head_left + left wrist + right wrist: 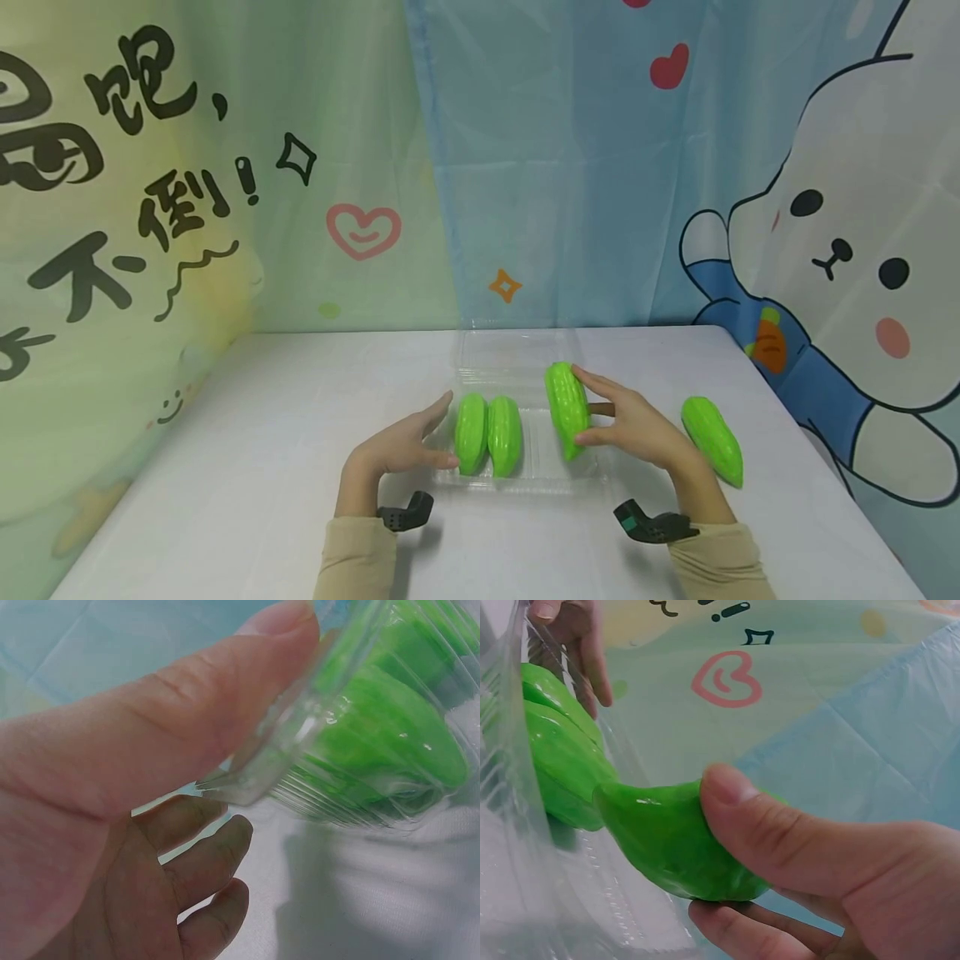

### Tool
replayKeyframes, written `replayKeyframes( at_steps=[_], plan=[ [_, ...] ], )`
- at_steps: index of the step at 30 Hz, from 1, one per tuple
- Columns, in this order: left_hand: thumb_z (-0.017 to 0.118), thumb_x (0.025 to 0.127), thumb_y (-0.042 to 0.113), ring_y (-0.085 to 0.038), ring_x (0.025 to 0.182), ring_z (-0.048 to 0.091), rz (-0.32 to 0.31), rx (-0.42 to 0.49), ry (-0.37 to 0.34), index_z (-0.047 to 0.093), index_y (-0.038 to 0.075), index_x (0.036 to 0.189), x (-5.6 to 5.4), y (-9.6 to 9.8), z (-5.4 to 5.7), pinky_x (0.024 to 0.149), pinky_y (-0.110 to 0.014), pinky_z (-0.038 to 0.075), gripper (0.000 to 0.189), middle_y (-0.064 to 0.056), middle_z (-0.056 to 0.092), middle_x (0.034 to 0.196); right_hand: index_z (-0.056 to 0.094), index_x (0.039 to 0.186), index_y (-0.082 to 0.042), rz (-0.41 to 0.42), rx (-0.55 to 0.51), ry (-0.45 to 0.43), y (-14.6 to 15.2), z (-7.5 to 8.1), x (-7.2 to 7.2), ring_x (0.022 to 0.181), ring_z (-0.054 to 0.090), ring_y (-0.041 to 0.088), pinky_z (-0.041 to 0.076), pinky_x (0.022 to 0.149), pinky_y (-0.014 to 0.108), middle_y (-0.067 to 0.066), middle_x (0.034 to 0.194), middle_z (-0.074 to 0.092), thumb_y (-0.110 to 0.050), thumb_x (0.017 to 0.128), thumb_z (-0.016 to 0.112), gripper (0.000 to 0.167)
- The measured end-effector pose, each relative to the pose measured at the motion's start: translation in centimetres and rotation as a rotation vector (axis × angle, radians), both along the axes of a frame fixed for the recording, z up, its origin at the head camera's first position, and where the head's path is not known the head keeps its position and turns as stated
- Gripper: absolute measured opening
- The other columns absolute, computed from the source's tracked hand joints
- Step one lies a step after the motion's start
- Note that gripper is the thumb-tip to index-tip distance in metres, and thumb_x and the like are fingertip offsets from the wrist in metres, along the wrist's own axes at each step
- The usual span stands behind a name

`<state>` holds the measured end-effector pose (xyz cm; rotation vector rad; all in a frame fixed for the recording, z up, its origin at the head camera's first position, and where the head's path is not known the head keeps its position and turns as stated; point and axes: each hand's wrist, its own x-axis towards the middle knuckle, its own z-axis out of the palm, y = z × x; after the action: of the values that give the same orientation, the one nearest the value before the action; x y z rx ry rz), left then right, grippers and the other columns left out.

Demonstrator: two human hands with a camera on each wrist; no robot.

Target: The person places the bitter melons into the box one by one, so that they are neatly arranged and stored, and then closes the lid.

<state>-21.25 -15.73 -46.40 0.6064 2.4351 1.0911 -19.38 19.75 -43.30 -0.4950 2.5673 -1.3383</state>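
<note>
A glossy green bitter melon (567, 410) is in my right hand (633, 422), pinched between thumb and fingers. It hangs over the right part of a clear plastic box (536, 454), its pointed end toward me. Two more bitter melons, a left one (471, 433) and a right one (505, 436), lie side by side in the box's left half. At the box's left edge is my left hand (401, 442). In the left wrist view its thumb (225, 697) lies along the box's rim (292, 742), and the other fingers (214, 862) stretch out loosely beside the wall.
Another bitter melon (712, 442) lies on the white table (285, 467), right of the box and beyond my right forearm. The box's transparent lid (517, 354) is folded back toward the printed curtain (540, 167) behind the table.
</note>
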Motion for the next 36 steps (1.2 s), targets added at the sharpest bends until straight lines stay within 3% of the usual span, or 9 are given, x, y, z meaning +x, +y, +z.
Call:
replayKeyframes(
  at_steps=[7, 21, 36],
  plan=[
    [0.077, 0.077, 0.039, -0.031, 0.144, 0.025, -0.002, 0.004, 0.007, 0.011, 0.012, 0.154, 0.0, -0.1, -0.1, 0.118, -0.047, 0.024, 0.104, -0.009, 0.014, 0.159, 0.022, 0.152, -0.017, 0.031, -0.015, 0.021, -0.9, -0.4, -0.1, 0.128, 0.046, 0.041, 0.051, 0.095, 0.047, 0.010, 0.159, 0.018, -0.033, 0.075, 0.080, 0.098],
    [0.076, 0.077, 0.041, -0.028, 0.144, 0.024, -0.011, -0.017, 0.013, 0.009, 0.014, 0.154, -0.1, -0.2, -0.2, 0.118, -0.045, 0.024, 0.105, -0.007, 0.014, 0.159, 0.023, 0.152, -0.018, 0.016, 0.067, 0.023, -2.8, -1.1, -0.1, 0.127, 0.050, 0.037, 0.046, 0.100, 0.052, 0.009, 0.158, 0.021, -0.036, 0.073, 0.080, 0.099],
    [0.077, 0.077, 0.039, -0.028, 0.145, 0.022, -0.013, -0.020, 0.013, 0.008, 0.014, 0.154, -0.2, -0.1, -0.1, 0.118, -0.045, 0.023, 0.106, -0.008, 0.014, 0.159, 0.023, 0.151, -0.009, -0.012, 0.105, 0.054, -4.1, -1.4, 0.0, 0.124, 0.052, 0.038, 0.046, 0.101, 0.050, 0.016, 0.156, 0.025, -0.023, 0.073, 0.081, 0.099]
  ],
)
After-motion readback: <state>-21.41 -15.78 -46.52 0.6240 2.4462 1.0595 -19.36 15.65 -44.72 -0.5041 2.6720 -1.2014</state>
